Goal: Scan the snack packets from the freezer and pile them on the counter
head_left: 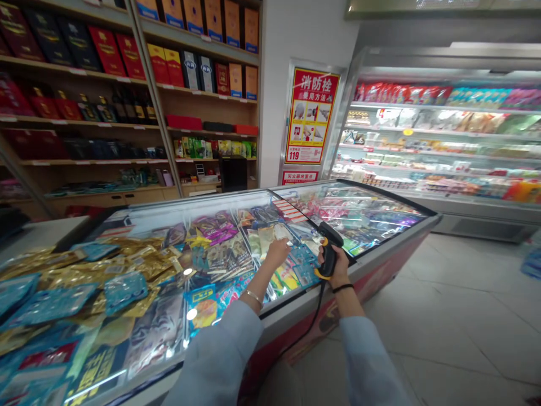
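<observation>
My right hand (340, 269) is wrapped round the grip of a black and yellow barcode scanner (329, 258). Its head tilts over the glass top of a chest freezer (391, 248), and a black cable (311, 332) hangs from the handle. To the left, my left hand (277, 252) is above the same glass with its fingers pinched together. A small pale thing shows at the fingertips, too blurred to name. Beneath both hands, colourful ice cream packets (230, 254) lie in wire-divided sections under the glass.
Gold and blue packets (127, 290) are piled on the freezer's left part. Behind stand shelves (207, 90) of boxed bottles. A lit open refrigerated display (443, 141) is at the right, beyond the tiled floor (439, 316). A red fire-hydrant sign (313, 115) hangs between them.
</observation>
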`<state>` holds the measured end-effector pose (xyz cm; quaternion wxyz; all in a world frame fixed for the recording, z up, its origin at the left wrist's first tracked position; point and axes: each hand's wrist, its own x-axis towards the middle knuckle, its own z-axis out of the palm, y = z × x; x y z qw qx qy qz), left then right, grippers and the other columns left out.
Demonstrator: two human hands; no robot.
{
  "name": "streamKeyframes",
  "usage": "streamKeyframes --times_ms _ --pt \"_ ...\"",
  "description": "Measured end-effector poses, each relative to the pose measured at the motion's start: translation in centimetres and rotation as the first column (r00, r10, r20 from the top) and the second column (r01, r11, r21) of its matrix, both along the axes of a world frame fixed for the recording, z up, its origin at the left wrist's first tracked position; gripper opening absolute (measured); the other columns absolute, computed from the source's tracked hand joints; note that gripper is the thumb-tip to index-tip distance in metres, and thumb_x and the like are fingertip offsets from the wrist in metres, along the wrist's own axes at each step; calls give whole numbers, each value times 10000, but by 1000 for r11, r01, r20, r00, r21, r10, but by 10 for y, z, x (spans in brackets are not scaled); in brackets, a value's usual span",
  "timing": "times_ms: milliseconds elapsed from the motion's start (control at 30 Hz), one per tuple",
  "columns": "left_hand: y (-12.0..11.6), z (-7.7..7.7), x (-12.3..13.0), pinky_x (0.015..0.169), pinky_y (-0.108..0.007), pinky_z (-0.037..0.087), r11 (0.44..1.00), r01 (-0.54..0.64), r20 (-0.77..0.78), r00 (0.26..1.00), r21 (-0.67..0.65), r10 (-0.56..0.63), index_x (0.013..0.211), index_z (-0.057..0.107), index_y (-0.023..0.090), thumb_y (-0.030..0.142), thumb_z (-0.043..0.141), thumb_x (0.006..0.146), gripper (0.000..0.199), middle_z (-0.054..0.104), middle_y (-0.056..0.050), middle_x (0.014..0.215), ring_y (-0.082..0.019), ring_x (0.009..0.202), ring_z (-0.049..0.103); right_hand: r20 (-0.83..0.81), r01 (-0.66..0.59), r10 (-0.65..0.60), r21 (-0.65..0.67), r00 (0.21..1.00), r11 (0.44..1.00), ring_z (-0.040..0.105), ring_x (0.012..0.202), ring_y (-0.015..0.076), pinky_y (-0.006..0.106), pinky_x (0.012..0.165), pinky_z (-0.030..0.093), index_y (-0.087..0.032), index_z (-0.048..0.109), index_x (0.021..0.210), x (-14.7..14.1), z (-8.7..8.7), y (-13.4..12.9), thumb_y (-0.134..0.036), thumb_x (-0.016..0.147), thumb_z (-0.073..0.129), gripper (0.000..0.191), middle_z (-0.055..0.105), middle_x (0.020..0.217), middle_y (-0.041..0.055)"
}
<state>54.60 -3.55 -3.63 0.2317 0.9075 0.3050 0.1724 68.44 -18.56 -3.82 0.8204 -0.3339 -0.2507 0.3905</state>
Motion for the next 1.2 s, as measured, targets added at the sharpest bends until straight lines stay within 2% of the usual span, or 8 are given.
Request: streamKeyframes --times_ms 167,333,533,667,800,900,1033,1200 --pt "-3 -1 2 1038 -417 386 995 -3 -52 999 -95 -2 1282 557 214 157 624 820 470 688 -79 1169 -243 1167 583 1 -11 11 -2 1000 1000 476 413 112 227 369 391 -191 604 881 -1 0 -1 -369 701 576 255 580 639 -11" --pt "-6 -1 1 1044 -476 378 986 -23 -62 998 -167 12 1177 637 203 178 651 798 380 694 -91 1158 -261 1142 599 -10 -6 6 -15 1000 1000 478 414 116 233 365 395 -195 604 876 -2 1 -2 -372 691 580 257 582 642 -12" --pt "-6 4 2 914 -291 489 966 41 43 999 -257 -31 1076 716 189 204 677 776 303 723 -68 1078 -194 1018 657 -12 -14 14 -25 1000 1000 477 425 113 234 375 407 -202 598 889 -3 2 -4 -373 697 596 258 580 662 -16" --pt "-4 6 1 886 -268 509 946 46 112 994 -321 -10 1048 731 173 165 656 780 278 733 -63 1028 -182 965 673 13 5 -5 -28 1000 1000 473 422 115 241 364 400 -207 594 892 -3 3 -5 -384 697 606 264 567 665 -19" --pt "-4 3 -2 812 -283 549 910 36 142 989 -414 26 1032 727 166 145 612 800 260 727 -69 1030 -170 825 699 43 25 -23 -39 999 999 478 426 115 241 363 390 -209 592 887 -2 3 -5 -403 687 621 280 556 663 -22" --pt "-6 2 -5 778 -277 560 873 30 157 986 -487 54 1033 716 153 111 607 784 275 726 -86 1024 -174 794 705 42 50 -48 -39 998 998 476 423 111 245 375 396 -201 606 872 -2 3 -5 -411 669 621 292 561 656 -19" --pt "-13 4 -8 696 -296 582 807 41 177 981 -589 79 1011 698 105 77 600 765 267 734 -95 916 -190 698 704 13 65 -64 -40 998 997 478 416 106 233 375 390 -197 606 849 -3 4 -3 -394 644 625 285 573 636 -23" --pt "-14 12 -17 665 -356 604 744 75 267 953 -664 142 867 694 78 20 624 696 193 723 -77 802 -208 629 693 -2 52 -52 -59 999 997 484 408 99 204 361 370 -197 589 847 -8 6 -1 -374 632 636 283 586 621 -26"
